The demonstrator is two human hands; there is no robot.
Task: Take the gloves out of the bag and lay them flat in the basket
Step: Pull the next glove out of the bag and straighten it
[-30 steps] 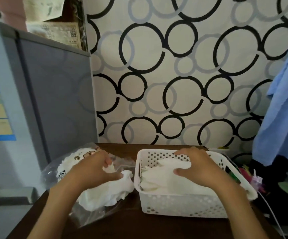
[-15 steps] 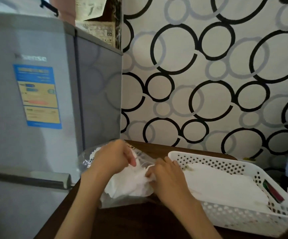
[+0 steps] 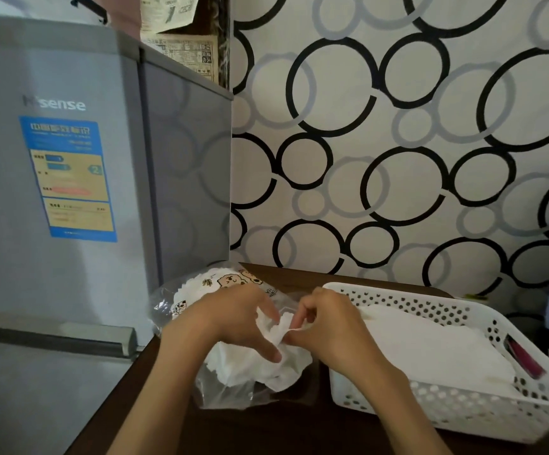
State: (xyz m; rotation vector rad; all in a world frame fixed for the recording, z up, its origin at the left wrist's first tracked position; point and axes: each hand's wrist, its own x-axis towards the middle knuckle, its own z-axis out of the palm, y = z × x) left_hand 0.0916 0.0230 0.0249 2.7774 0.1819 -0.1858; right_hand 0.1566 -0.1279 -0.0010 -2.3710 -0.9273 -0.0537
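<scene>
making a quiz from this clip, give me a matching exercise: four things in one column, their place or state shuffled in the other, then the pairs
Things:
1. fridge
2. white basket
3. clear plastic bag
4. right hand

Places or states:
A. pinching a crumpled white glove
B. on the table's right side, flat white gloves inside
C. left of the table, blue label on its door
D. under the left hand, between fridge and basket

Pairs: 1-C, 2-B, 3-D, 4-A

The basket [image 3: 483, 418] is white with round holes. Inside it lie white gloves [image 3: 430, 349] and something pink [image 3: 526, 359]. Left of the basket, the clear bag [image 3: 220, 287] has cartoon prints. Behind the basket, the wallpaper [image 3: 397, 142] shows black and grey rings. The desk [image 3: 299, 431] is dark brown, the fridge [image 3: 53, 224] grey with a blue-yellow label [image 3: 69, 178].
</scene>
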